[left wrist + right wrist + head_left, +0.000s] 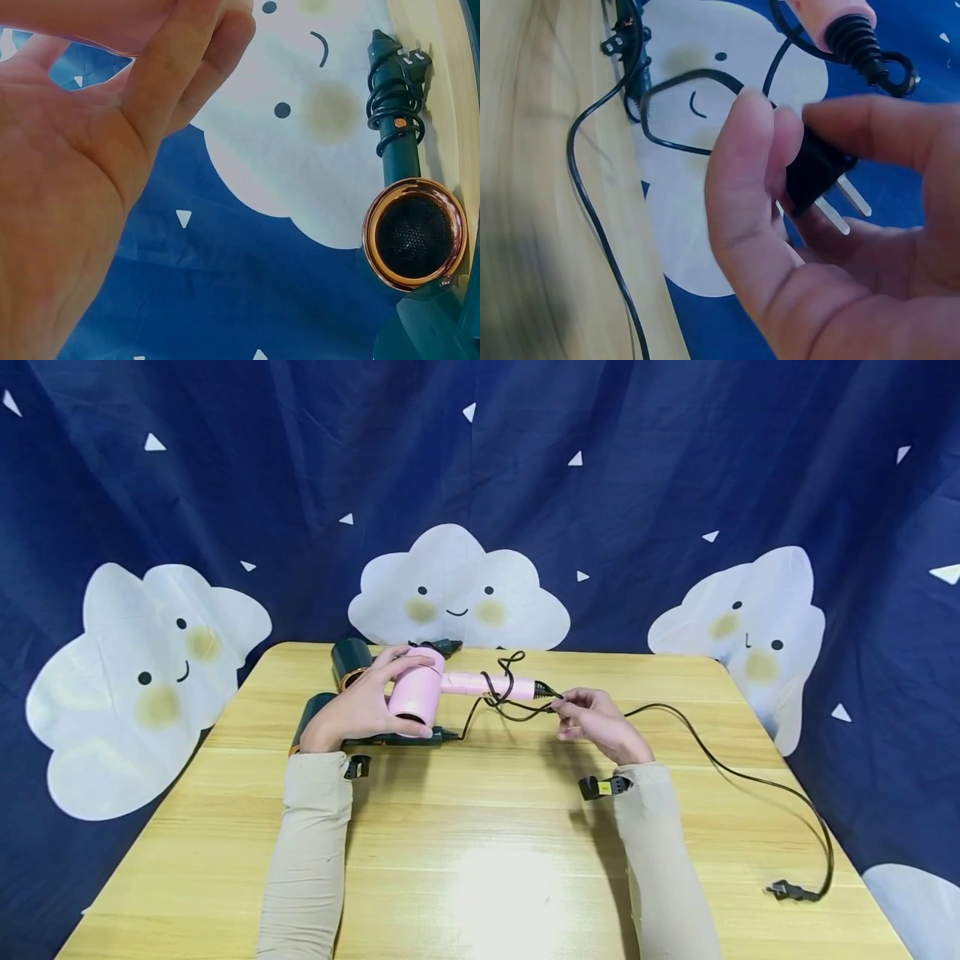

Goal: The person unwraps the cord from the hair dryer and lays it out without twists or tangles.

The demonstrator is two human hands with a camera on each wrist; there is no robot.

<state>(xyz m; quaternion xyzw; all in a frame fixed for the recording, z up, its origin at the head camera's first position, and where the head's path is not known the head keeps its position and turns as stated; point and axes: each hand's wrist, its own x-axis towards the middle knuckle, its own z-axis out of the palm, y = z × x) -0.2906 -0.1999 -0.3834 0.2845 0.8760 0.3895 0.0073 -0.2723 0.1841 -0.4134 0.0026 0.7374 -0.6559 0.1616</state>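
Note:
My left hand (352,706) grips the barrel of a pink hair dryer (418,693) and holds it above the table, its handle pointing right. A black cord winds loosely round that handle. Between the thumb and fingers of my right hand (600,727) is a black two-pin plug (815,171), pinched just past the handle's end; its metal pins show in the right wrist view. In the left wrist view, the left hand (67,180) covers most of the pink dryer.
Two dark green hair dryers lie at the table's back left. The rear one (350,657) has its cord wrapped round its handle (401,150). From the nearer one (317,710) a cord runs right to a plug (793,891) near the table's (420,860) right edge.

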